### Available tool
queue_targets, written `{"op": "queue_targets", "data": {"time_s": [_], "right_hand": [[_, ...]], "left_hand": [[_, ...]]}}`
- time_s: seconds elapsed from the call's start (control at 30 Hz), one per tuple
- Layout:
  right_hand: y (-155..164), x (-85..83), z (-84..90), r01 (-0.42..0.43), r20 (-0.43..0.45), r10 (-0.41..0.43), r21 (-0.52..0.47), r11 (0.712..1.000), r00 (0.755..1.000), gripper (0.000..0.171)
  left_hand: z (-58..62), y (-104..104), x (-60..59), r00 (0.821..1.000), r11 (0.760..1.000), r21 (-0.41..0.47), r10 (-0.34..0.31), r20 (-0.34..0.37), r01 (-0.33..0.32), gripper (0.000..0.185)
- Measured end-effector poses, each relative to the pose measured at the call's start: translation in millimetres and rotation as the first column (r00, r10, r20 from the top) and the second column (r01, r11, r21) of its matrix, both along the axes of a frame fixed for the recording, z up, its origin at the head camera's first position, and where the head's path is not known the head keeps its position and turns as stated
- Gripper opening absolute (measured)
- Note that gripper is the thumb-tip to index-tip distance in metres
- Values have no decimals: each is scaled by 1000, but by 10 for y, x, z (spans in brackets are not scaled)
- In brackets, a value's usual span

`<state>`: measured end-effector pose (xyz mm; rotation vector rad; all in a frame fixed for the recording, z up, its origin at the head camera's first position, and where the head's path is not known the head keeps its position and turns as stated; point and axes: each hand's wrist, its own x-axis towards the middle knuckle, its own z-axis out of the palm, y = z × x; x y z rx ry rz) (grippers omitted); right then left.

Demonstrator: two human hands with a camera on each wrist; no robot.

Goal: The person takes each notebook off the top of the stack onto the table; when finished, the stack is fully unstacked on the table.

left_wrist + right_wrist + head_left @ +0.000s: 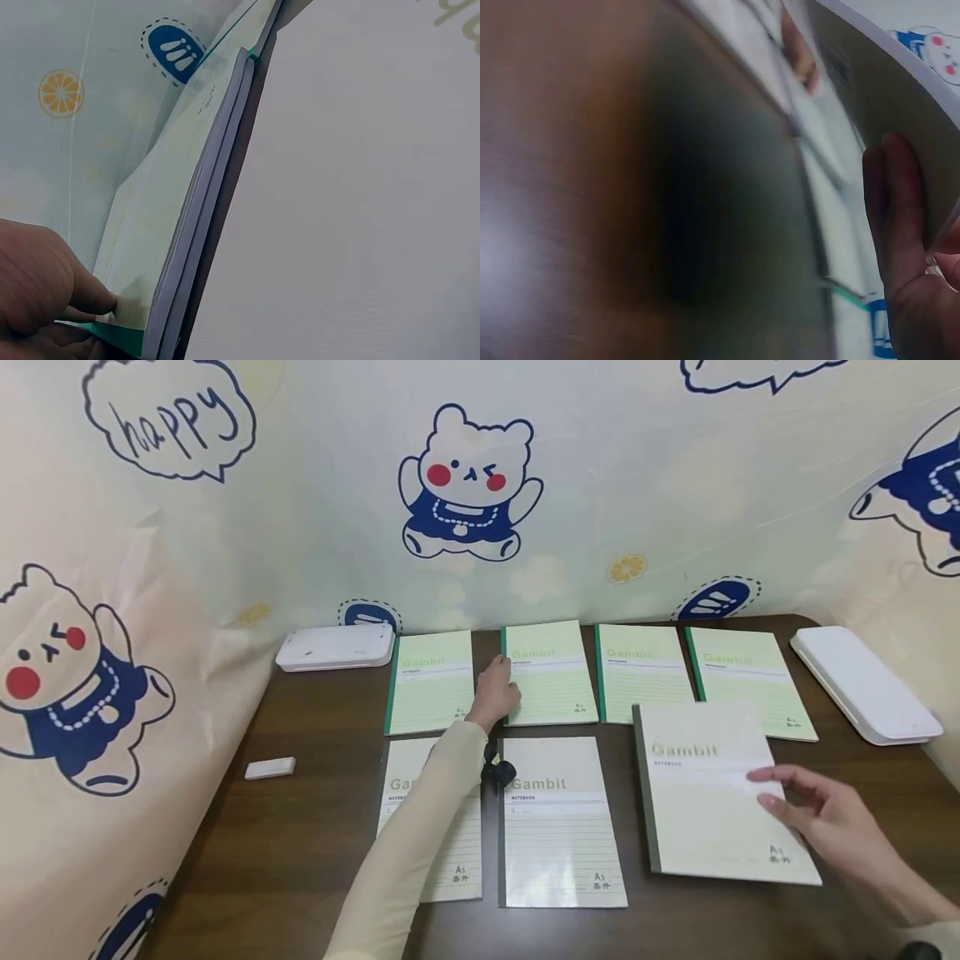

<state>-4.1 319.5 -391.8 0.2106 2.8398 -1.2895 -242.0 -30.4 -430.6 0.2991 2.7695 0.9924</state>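
My left hand (497, 693) grips the left, spine side of a green-spined notebook (551, 681), second from the left in the back row. In the left wrist view, the thumb of that hand (37, 281) presses on the pale green cover (169, 202) and its other fingers curl by the spine. With my right hand (832, 810) I hold a grey-spined notebook (712, 802) by its right edge. It is lifted and overlaps the back-row notebooks in the head view. In the right wrist view, fingers (904, 202) lie along this notebook's underside.
Other green-spined notebooks (435, 681) (647, 677) (750, 681) lie in the back row. Two grey-spined ones (558, 827) (453, 868) lie in front, one partly under my left sleeve. White cases (336, 647) (866, 685) flank the row; a small white block (270, 767) lies left.
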Motion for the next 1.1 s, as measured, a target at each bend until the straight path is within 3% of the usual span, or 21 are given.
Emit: {"op": "queue_targets", "data": {"time_s": [0.23, 0.33, 0.4, 0.5, 0.57, 0.63, 0.73, 0.83, 0.97, 1.1], "right_hand": [[-191, 188, -281, -94, -6, 94, 38, 995, 996, 36], [-241, 175, -316, -136, -8, 138, 155, 979, 990, 43], [-257, 149, -316, -187, -33, 204, 278, 942, 978, 45], [-271, 99, -287, -239, -60, 301, 472, 849, 952, 43], [-288, 60, -246, -268, -45, 347, 542, 796, 937, 42], [-323, -12, -188, -285, -51, 377, 563, 776, 925, 41], [-419, -231, -59, -300, -144, 434, 531, 792, 889, 37], [-550, -564, 99, -331, -224, 475, 474, 816, 851, 35], [-764, -1083, 219, -427, -140, 498, 353, 832, 856, 43], [-1045, -1594, 166, -505, 5, 524, 273, 819, 852, 54]], "left_hand": [[-25, 17, -29, 999, 999, 7, -31, -5, 31, 50], [-22, 17, -25, 1000, 1000, 4, -21, -6, 21, 50], [-25, 5, -17, 1000, 1000, -3, -13, -6, 13, 50], [-15, -17, 4, 1000, 1000, 8, -10, -6, 10, 50], [-12, -36, 19, 1000, 1000, 13, -8, -1, 8, 50], [-10, -69, 29, 1000, 1000, 14, -3, 7, 3, 50], [-3, -128, 34, 1000, 1000, 14, 8, 18, -9, 50], [12, -153, 27, 1000, 1000, 21, 6, 12, -7, 50], [5, -137, 6, 1000, 999, 45, -20, 4, 20, 49], [-23, -117, 22, 999, 997, 76, -24, 24, 23, 49]]}}
